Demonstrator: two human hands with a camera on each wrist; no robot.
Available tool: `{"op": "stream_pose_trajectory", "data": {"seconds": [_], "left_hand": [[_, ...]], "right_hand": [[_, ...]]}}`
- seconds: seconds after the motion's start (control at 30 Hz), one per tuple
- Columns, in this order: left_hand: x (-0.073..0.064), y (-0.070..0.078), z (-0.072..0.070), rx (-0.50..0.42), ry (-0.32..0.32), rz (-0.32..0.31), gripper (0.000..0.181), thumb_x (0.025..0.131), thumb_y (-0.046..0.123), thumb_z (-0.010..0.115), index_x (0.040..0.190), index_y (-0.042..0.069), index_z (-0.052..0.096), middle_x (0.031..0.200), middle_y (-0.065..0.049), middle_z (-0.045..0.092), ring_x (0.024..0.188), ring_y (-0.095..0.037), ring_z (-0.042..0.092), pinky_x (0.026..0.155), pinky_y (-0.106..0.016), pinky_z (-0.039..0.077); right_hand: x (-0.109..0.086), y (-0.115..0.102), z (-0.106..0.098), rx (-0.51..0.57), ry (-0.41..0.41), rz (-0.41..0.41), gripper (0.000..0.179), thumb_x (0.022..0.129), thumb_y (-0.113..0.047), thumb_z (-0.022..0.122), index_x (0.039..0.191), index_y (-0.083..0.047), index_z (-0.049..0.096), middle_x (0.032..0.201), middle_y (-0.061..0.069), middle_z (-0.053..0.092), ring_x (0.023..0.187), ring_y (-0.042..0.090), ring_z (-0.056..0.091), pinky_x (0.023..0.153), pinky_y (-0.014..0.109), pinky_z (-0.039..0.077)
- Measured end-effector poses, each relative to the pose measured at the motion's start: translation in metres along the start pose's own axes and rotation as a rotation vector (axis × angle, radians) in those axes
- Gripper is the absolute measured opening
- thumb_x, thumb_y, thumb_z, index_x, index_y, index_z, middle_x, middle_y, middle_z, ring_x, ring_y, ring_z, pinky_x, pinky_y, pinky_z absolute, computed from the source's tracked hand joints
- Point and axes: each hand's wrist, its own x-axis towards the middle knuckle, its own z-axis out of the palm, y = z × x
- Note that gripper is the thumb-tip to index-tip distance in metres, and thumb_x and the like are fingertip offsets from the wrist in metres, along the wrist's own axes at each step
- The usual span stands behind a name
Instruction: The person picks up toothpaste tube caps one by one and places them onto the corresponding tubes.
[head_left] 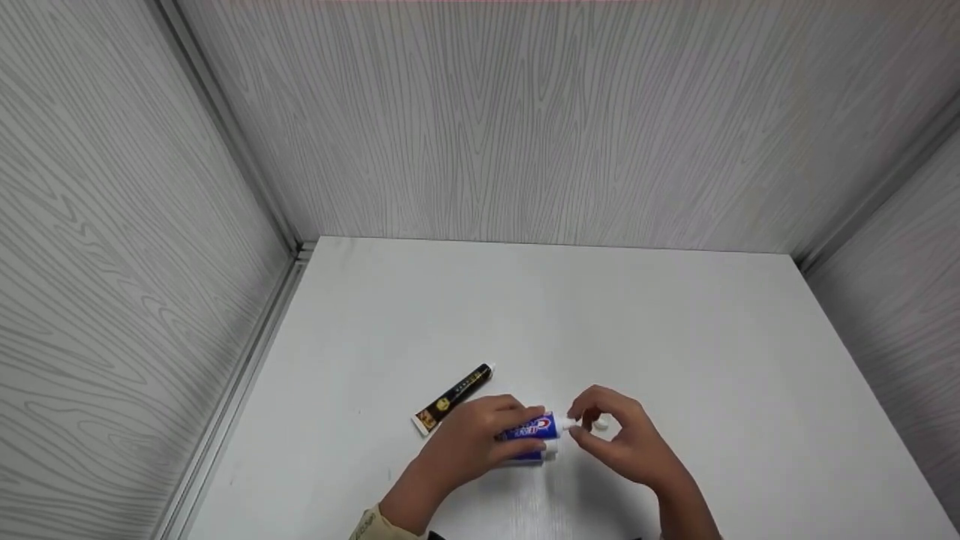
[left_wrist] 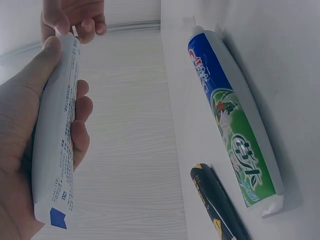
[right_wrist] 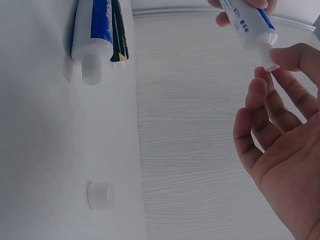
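Observation:
My left hand grips a blue-and-white toothpaste tube above the table. The tube's printed white back faces the left wrist view. At its neck end, the thumb and a fingertip of my right hand pinch the small white cap. Below the held tube lies a second toothpaste tube, blue and green on its front. A black toothpaste tube rests beyond the left hand. Near the right hand, a loose white cap sits on the table.
The white tabletop bears these things near its front. Wood-grain panels rise at the back, on the left and on the right.

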Motion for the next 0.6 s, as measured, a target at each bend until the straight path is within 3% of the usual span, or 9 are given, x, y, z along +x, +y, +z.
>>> {"op": "stream_pose_trajectory", "data": {"seconds": [0.27,0.6], "left_hand": [[-0.0003,-0.0024,0.001,0.005,0.01,0.006,0.042,0.098,0.043,0.076,0.135,0.023,0.075,0.106,0.004,0.077,0.09,-0.003,0.069,0.082,-0.017,0.059],[-0.0002,-0.0018,0.0006,-0.014,-0.005,-0.01,0.042,0.098,0.042,0.076,0.135,0.024,0.075,0.107,0.005,0.077,0.091,-0.002,0.069,0.083,-0.016,0.058]], "right_hand": [[-0.0003,-0.0017,0.0007,-0.017,-0.007,0.064,0.014,0.099,-0.012,0.076,0.111,-0.021,0.075,0.104,-0.006,0.073,0.084,0.013,0.065,0.077,0.029,0.056],[-0.0003,0.0004,0.0002,-0.033,-0.005,0.042,0.023,0.097,-0.012,0.079,0.115,-0.025,0.074,0.106,-0.004,0.075,0.083,0.012,0.066,0.076,0.031,0.056]]}}
